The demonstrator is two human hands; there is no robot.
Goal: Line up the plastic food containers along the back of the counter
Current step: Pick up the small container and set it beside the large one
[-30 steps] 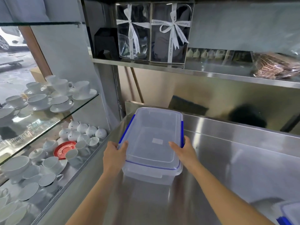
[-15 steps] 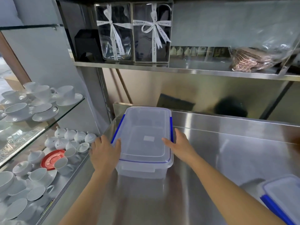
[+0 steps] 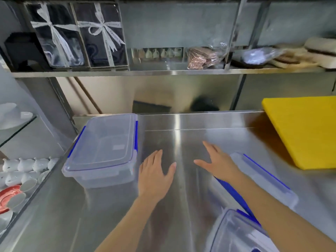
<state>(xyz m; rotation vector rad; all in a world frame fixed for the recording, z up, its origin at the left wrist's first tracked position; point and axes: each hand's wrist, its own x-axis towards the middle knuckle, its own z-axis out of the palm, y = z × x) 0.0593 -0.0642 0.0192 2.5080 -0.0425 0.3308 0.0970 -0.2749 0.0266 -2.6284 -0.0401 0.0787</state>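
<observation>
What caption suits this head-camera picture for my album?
Both open hands, left and right, hover over the steel counter between lidded clear plastic containers with blue clips.

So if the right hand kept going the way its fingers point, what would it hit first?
Probably nothing soon: the right hand points up-left over bare counter toward the back ledge. The containers sit off that line, though depth is hard to judge.
</observation>
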